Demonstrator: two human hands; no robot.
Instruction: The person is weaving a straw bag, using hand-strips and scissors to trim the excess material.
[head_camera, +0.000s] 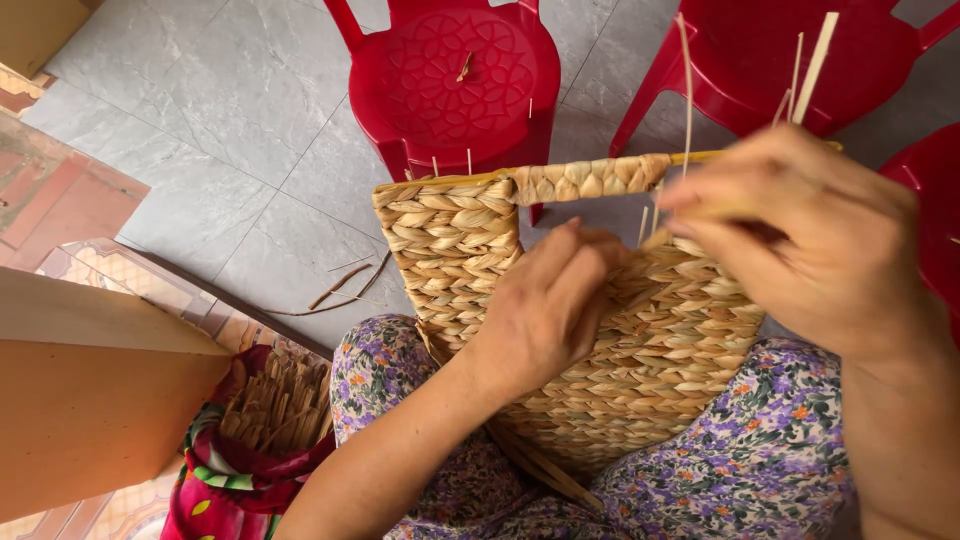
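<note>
At the bottom of the frame, a flat rectangular panel of woven tan straw (470, 240) stood on the person's lap, on purple flowered cloth (760, 460). The left hand (545, 305), at centre, lay pressed against the panel's face, fingers curled into the weave. The right hand (810, 235), at right and nearer the upper edge, pinched a thin pale straw strand (812, 65) that stuck up past the panel's top. At lower left, a bundle of dry straw stalks (270, 405) sat in a red patterned cloth. Beyond the panel, in the upper centre, stood a red plastic chair (450, 70) on the grey tiled floor (230, 130).
</note>
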